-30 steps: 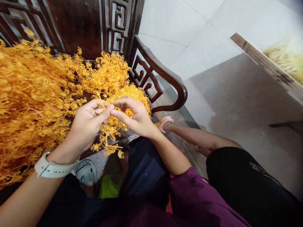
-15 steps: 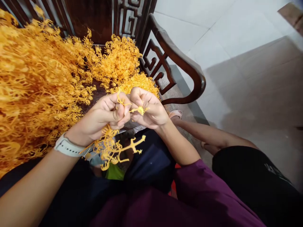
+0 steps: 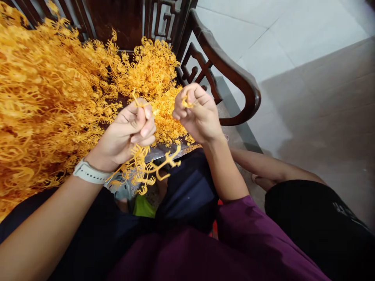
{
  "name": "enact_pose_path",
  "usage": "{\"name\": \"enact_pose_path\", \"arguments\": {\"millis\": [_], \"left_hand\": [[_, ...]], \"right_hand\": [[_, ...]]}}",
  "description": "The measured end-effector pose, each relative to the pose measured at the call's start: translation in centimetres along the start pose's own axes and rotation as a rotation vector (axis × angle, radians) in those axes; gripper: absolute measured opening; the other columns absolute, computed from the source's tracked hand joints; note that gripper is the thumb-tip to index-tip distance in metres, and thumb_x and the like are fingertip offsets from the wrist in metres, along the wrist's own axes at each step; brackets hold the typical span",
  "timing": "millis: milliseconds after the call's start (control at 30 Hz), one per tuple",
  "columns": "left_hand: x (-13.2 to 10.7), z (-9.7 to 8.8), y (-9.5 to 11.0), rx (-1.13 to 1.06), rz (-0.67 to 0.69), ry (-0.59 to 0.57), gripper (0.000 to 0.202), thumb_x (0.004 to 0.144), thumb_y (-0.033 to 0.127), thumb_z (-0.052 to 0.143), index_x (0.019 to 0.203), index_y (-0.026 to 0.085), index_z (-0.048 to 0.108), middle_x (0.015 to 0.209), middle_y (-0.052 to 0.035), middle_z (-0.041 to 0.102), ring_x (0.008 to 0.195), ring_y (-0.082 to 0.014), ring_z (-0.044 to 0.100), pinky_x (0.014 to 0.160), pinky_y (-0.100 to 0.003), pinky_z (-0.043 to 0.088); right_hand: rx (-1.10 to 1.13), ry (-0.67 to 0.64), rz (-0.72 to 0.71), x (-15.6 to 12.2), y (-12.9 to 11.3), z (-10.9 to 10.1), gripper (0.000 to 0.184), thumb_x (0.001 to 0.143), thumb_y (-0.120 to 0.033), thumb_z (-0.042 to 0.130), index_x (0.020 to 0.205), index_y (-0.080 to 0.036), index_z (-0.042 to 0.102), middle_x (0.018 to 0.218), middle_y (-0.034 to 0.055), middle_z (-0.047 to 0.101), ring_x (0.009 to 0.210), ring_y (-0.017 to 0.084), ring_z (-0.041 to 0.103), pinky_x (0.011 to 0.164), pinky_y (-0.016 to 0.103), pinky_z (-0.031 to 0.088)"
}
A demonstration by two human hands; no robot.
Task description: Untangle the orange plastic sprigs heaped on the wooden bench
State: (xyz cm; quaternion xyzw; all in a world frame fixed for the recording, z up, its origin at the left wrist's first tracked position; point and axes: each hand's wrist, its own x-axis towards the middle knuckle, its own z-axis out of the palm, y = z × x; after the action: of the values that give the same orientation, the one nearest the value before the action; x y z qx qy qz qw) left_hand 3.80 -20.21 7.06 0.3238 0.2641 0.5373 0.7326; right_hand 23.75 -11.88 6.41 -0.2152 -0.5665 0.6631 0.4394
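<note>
The left hand (image 3: 125,132) and right hand (image 3: 199,113) are apart, each pinching an orange sprig (image 3: 165,164), and a big orange pile (image 3: 49,97) is left.

Left hand (image 3: 125,132) and right hand (image 3: 199,115) now drawn apart, small orange sprig tip (image 3: 187,104) pinched in the right fingers alone

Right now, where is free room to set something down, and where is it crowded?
The white floor tiles beyond the wooden armrest are free, bordered by the armrest and a nearby person's arm. Around your left hand and right hand, orange sprigs crowd the bench up to its carved back.
</note>
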Motion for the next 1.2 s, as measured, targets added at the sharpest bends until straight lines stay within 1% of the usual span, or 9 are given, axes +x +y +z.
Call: {"name": "enact_pose_path", "arguments": {"millis": [100, 200, 267, 367, 500, 700, 933, 1067, 1200], "left_hand": [[0.8, -0.5, 0.1, 0.091, 0.062, 0.197, 0.031, 0.082, 0.036, 0.094, 0.083, 0.024, 0.066, 0.069, 0.0029, 0.059, 0.049, -0.0066, 0.035, 0.045, -0.024, 0.033], [1.3, -0.9, 0.1, 0.039, 0.112, 0.262, 0.009, 0.097, 0.018, 0.074, 0.091, 0.021, 0.07, 0.082, 0.0, 0.072, 0.057, -0.0077, 0.054, 0.051, -0.022, 0.045], [1.4, -1.1, 0.0, -0.022, 0.142, 0.263, 0.019, 0.102, 0.006, 0.059, 0.095, 0.018, 0.071, 0.086, -0.0002, 0.076, 0.061, -0.008, 0.063, 0.055, -0.019, 0.049], [1.3, -1.1, -0.1, -0.051, 0.166, 0.255, 0.026, 0.103, 0.0, 0.052, 0.099, 0.016, 0.071, 0.093, -0.0016, 0.08, 0.069, -0.0096, 0.071, 0.062, -0.02, 0.055], [1.2, -0.9, -0.1, -0.067, 0.177, 0.252, 0.024, 0.103, 0.003, 0.055, 0.097, 0.019, 0.071, 0.094, -0.0014, 0.078, 0.071, -0.0099, 0.07, 0.066, -0.019, 0.057], [0.9, -0.9, -0.2, -0.099, 0.24, 0.206, 0.029, 0.101, -0.003, 0.052, 0.096, 0.018, 0.072, 0.089, -0.0025, 0.073, 0.075, -0.0109, 0.07, 0.074, -0.02, 0.059], [0.2, -1.1, 1.0, -0.118, 0.183, 0.231, 0.013, 0.086, 0.009, 0.076, 0.094, 0.019, 0.072, 0.08, -0.0005, 0.062, 0.063, -0.0085, 0.052, 0.063, -0.019, 0.054], [0.2, -1.3, 0.3, 0.194, 0.183, 0.277, 0.045, 0.06, -0.001, 0.088, 0.098, 0.018, 0.074, 0.095, -0.0021, 0.066, 0.079, -0.0105, 0.06, 0.062, -0.016, 0.048], [0.5, -1.8, -0.7, 0.589, 0.215, 0.305, 0.036, 0.071, 0.017, 0.094, 0.102, 0.019, 0.074, 0.104, -0.0039, 0.07, 0.087, -0.0151, 0.067, 0.072, -0.023, 0.054]], "right_hand": [[-0.449, 0.271, -0.055, 1.7, 1.0, -4.3, 0.038, 0.096, -0.057, 0.077, 0.094, -0.022, 0.061, 0.087, -0.0025, 0.057, 0.069, 0.007, 0.051, 0.067, 0.025, 0.054], [-0.746, 0.313, -0.075, 2.9, 2.5, -7.9, 0.052, 0.094, -0.073, 0.069, 0.098, -0.022, 0.063, 0.094, 0.0019, 0.063, 0.076, 0.013, 0.06, 0.073, 0.03, 0.058], [-0.873, 0.312, -0.094, 2.9, 3.0, -8.8, 0.057, 0.094, -0.078, 0.064, 0.101, -0.021, 0.067, 0.101, 0.0057, 0.065, 0.087, 0.017, 0.064, 0.081, 0.035, 0.06], [-0.953, 0.34, -0.164, 2.0, 2.5, -7.4, 0.057, 0.1, -0.075, 0.056, 0.101, -0.02, 0.069, 0.107, 0.0091, 0.066, 0.101, 0.022, 0.065, 0.092, 0.039, 0.059], [-0.777, 0.173, -0.101, -0.1, 1.0, -2.7, 0.052, 0.108, -0.068, 0.048, 0.102, -0.021, 0.069, 0.098, 0.0049, 0.066, 0.09, 0.017, 0.063, 0.084, 0.033, 0.055], [-0.32, -0.142, 0.193, -1.1, 1.1, 1.9, 0.049, 0.086, -0.063, 0.086, 0.091, -0.017, 0.069, 0.086, -0.0001, 0.066, 0.078, 0.011, 0.055, 0.072, 0.026, 0.048], [0.027, 0.109, 0.171, -0.8, 1.3, 1.7, 0.037, 0.082, -0.044, 0.095, 0.085, -0.02, 0.067, 0.081, -0.002, 0.064, 0.069, 0.009, 0.058, 0.067, 0.024, 0.049], [0.139, 0.169, 0.132, -1.0, 1.1, 2.1, 0.034, 0.082, -0.039, 0.094, 0.085, -0.021, 0.066, 0.087, -0.0008, 0.066, 0.073, 0.01, 0.06, 0.072, 0.026, 0.053], [0.268, 0.124, 0.232, -1.4, 1.4, 2.9, 0.037, 0.084, -0.042, 0.092, 0.088, -0.022, 0.061, 0.082, -0.0017, 0.067, 0.074, 0.011, 0.061, 0.071, 0.025, 0.052]]}}
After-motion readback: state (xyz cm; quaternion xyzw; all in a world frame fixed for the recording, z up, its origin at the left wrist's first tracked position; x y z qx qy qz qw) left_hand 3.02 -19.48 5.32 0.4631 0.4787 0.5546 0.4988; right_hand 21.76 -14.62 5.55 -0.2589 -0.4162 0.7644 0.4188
